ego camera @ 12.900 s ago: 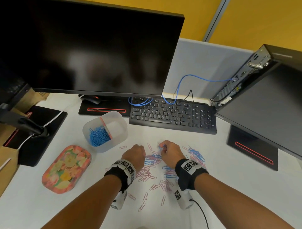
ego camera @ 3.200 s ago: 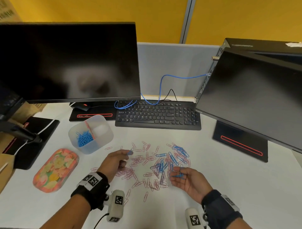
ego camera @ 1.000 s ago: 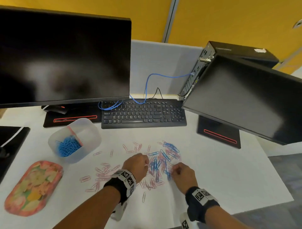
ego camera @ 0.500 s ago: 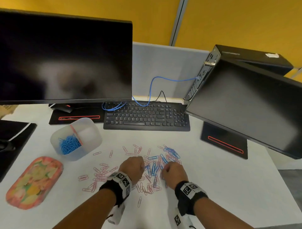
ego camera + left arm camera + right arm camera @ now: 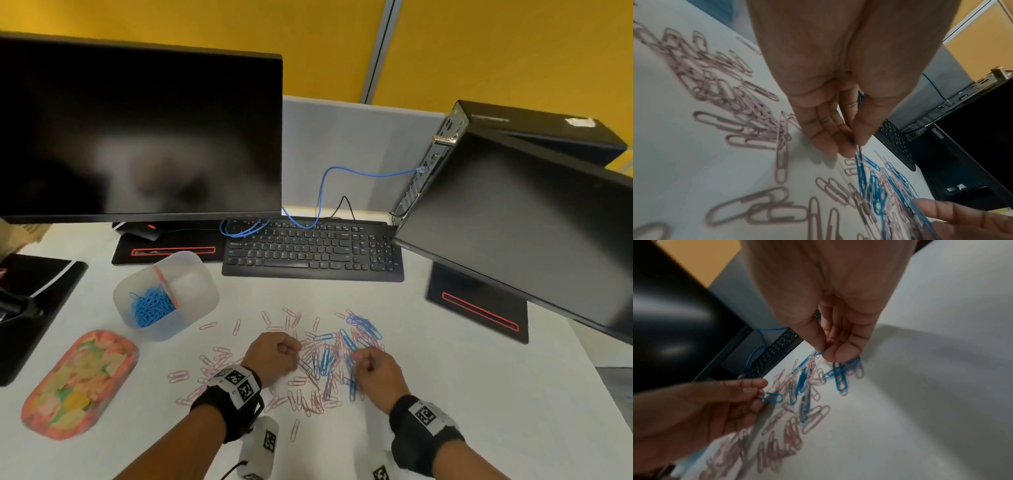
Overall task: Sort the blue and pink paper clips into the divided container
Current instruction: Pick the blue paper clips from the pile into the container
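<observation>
Blue paper clips (image 5: 363,329) and pink paper clips (image 5: 219,356) lie mixed on the white desk. The translucent divided container (image 5: 191,274) stands at the left, with blue clips (image 5: 150,306) heaped in its left compartment; its right compartment looks empty. My left hand (image 5: 274,353) hovers at the pile's left side and pinches a blue paper clip (image 5: 859,155) between thumb and fingers, also seen as a blue clip (image 5: 772,398) in the right wrist view. My right hand (image 5: 370,366) pinches another blue paper clip (image 5: 819,353) at the pile's right side.
A floral tray (image 5: 78,380) lies at the front left. A black keyboard (image 5: 311,250) sits behind the clips, with a blue cable (image 5: 342,178) above it. A large monitor (image 5: 137,130) stands at the back left, a tilted monitor (image 5: 527,222) at the right.
Both hands stay curled over the pile and have shifted slightly apart, the right one a little rightward. The camera has tilted a little.
</observation>
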A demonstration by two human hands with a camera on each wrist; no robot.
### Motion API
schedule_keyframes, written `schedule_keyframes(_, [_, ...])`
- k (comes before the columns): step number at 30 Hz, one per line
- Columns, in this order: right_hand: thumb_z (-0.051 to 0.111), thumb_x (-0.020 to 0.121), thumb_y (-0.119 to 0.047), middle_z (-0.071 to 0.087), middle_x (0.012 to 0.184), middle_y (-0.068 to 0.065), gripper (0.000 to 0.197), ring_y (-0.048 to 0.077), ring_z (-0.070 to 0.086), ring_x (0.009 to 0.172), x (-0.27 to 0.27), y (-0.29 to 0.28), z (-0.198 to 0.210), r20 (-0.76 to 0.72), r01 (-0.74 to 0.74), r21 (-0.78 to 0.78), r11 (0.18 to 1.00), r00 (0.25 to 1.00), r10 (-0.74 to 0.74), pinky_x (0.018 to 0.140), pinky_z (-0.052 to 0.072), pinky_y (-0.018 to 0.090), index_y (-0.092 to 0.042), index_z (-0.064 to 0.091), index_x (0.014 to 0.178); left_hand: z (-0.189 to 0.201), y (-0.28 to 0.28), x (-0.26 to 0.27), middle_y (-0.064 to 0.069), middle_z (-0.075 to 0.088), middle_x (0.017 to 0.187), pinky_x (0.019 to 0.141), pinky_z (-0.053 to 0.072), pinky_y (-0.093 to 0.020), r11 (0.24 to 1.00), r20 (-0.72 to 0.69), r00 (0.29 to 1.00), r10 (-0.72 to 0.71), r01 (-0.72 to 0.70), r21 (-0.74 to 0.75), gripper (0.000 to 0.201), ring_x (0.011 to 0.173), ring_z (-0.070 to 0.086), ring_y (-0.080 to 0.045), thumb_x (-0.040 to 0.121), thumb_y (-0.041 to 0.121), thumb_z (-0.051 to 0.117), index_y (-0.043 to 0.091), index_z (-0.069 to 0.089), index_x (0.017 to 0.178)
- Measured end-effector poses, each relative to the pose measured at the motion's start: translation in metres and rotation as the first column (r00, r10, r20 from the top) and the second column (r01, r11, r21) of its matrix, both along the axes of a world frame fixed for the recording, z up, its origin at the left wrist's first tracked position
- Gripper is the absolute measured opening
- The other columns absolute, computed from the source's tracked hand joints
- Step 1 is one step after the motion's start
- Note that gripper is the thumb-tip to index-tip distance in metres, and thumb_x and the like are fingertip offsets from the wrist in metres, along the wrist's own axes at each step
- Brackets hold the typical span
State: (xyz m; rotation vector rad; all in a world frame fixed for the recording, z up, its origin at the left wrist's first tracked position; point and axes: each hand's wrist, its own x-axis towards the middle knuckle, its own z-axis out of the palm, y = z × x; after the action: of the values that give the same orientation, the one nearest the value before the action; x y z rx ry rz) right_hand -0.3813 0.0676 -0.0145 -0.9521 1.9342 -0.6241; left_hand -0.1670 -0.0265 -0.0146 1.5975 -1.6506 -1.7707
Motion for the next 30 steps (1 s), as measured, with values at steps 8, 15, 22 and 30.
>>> schedule_keyframes(8, [0.049,0.090,0.004,0.065,0.069,0.011,0.022,0.026,0.064,0.070,0.002,-0.004,0.013,0.491,0.185,0.094,0.978,0.846,-0.207,0.064,0.055,0.031,-0.003,0.063,0.106,0.009,0.000,-0.004,-0.012,0.069,0.077,0.071,0.053,-0.032,0.986,-0.141,0.979,0.150,-0.138,0.092,0.013,0.069,0.061,-0.021,0.080,-0.005,0.064,0.007,0.069,0.083])
schedule_keyframes(15, [0.054,0.093,-0.012,0.067,0.069,0.010,0.019,0.023,0.067,0.072,0.005,-0.005,0.013,0.406,0.148,0.060,0.987,0.900,-0.159,0.065,0.056,0.029,-0.006,0.071,0.088,0.012,0.000,-0.006,-0.011,0.071,0.073,0.066,0.052,-0.033,0.967,-0.203,0.955,0.218,-0.183,0.180,0.016,0.066,0.064,-0.021,0.081,-0.012,0.060,-0.001,0.065,0.091])
schedule_keyframes(22, [0.058,0.091,-0.012,0.068,0.072,0.010,0.015,0.017,0.063,0.067,0.011,-0.005,0.011,0.331,0.118,0.010,0.993,0.937,-0.114,0.062,0.053,0.023,-0.006,0.072,0.087,0.001,0.002,-0.006,0.004,0.071,0.083,0.082,0.055,-0.027,0.991,0.087,0.996,0.021,-0.009,-0.133,0.027,0.081,0.065,-0.012,0.077,-0.002,0.054,0.021,0.069,0.078])
schedule_keyframes(30, [0.053,0.093,-0.011,0.070,0.070,0.001,0.021,0.015,0.066,0.065,0.010,-0.004,0.015,0.310,0.128,0.021,0.992,0.942,-0.128,0.060,0.053,0.023,-0.006,0.072,0.089,0.004,0.011,-0.023,0.005,0.060,0.097,0.082,0.050,-0.031,0.887,0.466,0.867,-0.175,0.344,-0.307,0.010,0.091,0.057,-0.015,0.085,0.033,0.058,0.027,0.059,0.093])
